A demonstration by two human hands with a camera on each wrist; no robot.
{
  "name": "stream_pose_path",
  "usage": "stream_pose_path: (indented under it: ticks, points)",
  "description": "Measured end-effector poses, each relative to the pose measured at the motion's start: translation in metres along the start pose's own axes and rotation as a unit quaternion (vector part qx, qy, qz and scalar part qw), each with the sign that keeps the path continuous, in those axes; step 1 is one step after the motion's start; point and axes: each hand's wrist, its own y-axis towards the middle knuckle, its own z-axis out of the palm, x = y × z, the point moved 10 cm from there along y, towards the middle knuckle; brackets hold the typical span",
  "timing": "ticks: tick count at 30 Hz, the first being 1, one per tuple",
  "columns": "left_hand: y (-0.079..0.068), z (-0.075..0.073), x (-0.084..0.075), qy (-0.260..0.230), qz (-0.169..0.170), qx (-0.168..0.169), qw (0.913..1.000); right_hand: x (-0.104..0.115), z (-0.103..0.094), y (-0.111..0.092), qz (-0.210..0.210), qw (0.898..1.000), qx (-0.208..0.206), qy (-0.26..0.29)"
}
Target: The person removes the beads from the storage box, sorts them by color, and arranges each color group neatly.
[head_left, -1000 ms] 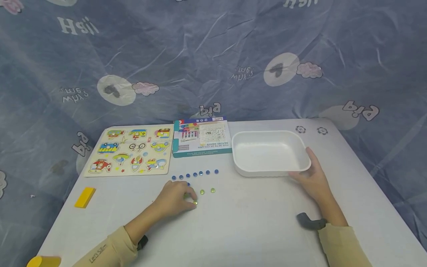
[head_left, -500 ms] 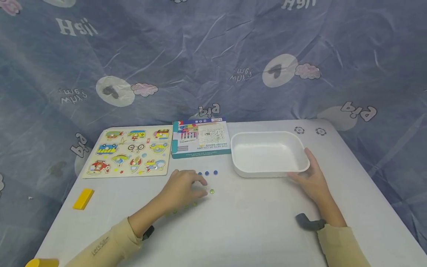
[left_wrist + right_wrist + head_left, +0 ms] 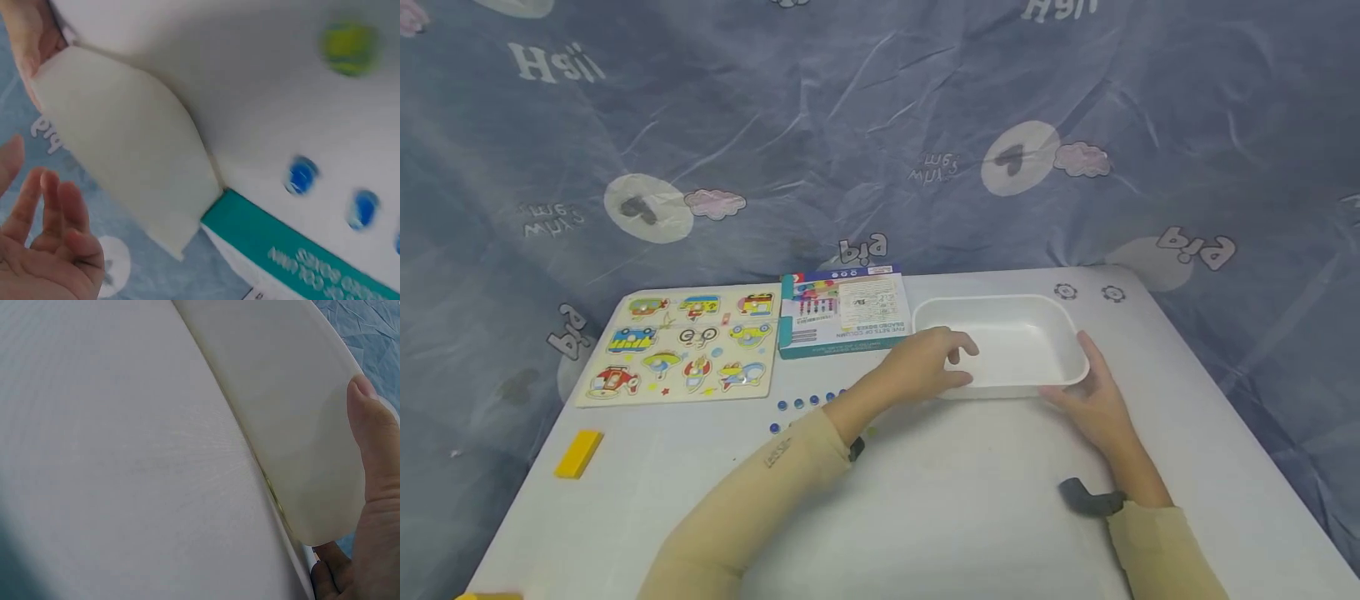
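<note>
A white rectangular tray (image 3: 1022,342) with rounded corners sits toward the back of the table. My right hand (image 3: 1093,404) grips its near right corner, the thumb (image 3: 369,419) on the outer wall and rim in the right wrist view. Over the tray's left end is my left hand (image 3: 928,364), thumb and fingers apart; no bead shows between them in the left wrist view. Several small blue beads (image 3: 799,403) lie left of the tray, some hidden by the left forearm. A green bead (image 3: 350,47) appears blurred on the table in the left wrist view.
A teal-and-white box (image 3: 842,312) lies by the tray's left side. Beyond it is a wooden picture puzzle board (image 3: 677,346). A yellow block (image 3: 578,454) rests near the left edge, with another yellow piece (image 3: 490,596) at the bottom left. Patterned cloth (image 3: 820,125) hangs behind.
My left hand has moved right from the bead rows to above the tray's left end, its thumb and fingers now apart. The right hand stays on the tray's corner.
</note>
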Motion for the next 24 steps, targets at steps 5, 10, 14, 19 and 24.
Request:
stream_pose_path:
  ticks: [5, 10, 14, 19, 24]
  points:
    - [0.04, 0.03, 0.002, -0.031, -0.017, 0.056, 0.9978, 0.001, 0.001, 0.0, 0.0, 1.0, 0.0, -0.003]
    - [0.069, 0.054, 0.003, -0.063, -0.022, 0.081, 0.9944, -0.001, -0.002, 0.0, 0.001, 1.0, -0.003, -0.01]
    - [0.085, 0.069, 0.001, -0.096, -0.029, 0.084, 0.9914, -0.001, -0.004, 0.0, 0.001, 1.0, -0.001, -0.008]
    - [0.098, 0.088, -0.001, -0.098, -0.052, 0.098, 0.989, -0.001, -0.002, 0.0, 0.001, 1.0, 0.004, 0.006]
    - [0.102, 0.098, 0.001, -0.094, -0.078, 0.105, 0.9869, 0.0, 0.0, 0.0, 0.008, 1.0, 0.005, -0.002]
